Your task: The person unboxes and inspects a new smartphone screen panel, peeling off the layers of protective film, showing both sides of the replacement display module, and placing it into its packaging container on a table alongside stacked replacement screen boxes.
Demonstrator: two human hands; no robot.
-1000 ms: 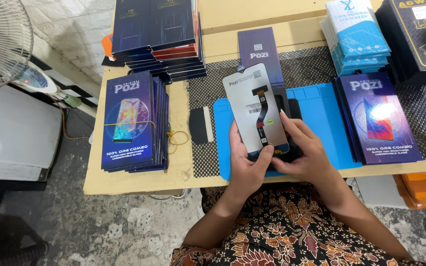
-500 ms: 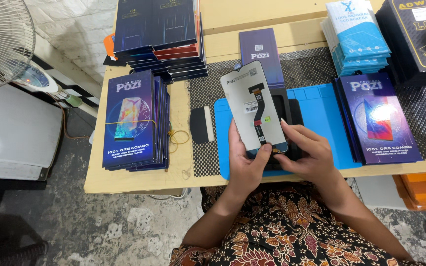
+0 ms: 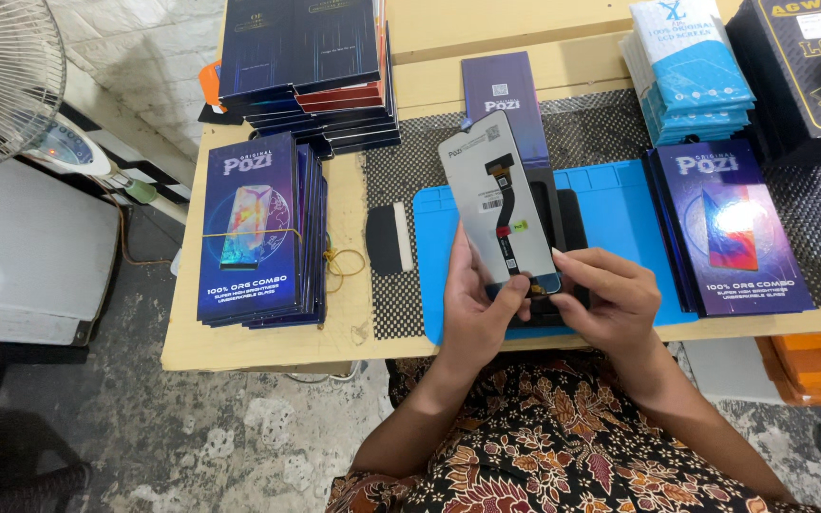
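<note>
Both hands hold a phone display panel [image 3: 496, 204] by its lower end, above a blue work mat [image 3: 620, 214] on the wooden table [image 3: 268, 342]; the panel stands tilted with its grey back towards the camera, a dark flex cable [image 3: 504, 204] running down its middle; the left hand [image 3: 477, 309] wraps the lower left edge, thumb laid across the bottom; the right hand [image 3: 615, 299] pinches the lower right corner with fingertips [image 3: 567, 268] closed on it; behind the panel a black phone-shaped thing [image 3: 563, 223] lies on the mat, mostly hidden; just left of the mat sits a small black and white pad [image 3: 390, 239]; further left a stack of dark blue boxes [image 3: 254, 228] is bound with a rubber band; a like purple box [image 3: 729, 223] lies to the right of the mat; light blue packets [image 3: 691, 66] are piled at the far right; a white fan [image 3: 2, 85] stands off the table's left.
</note>
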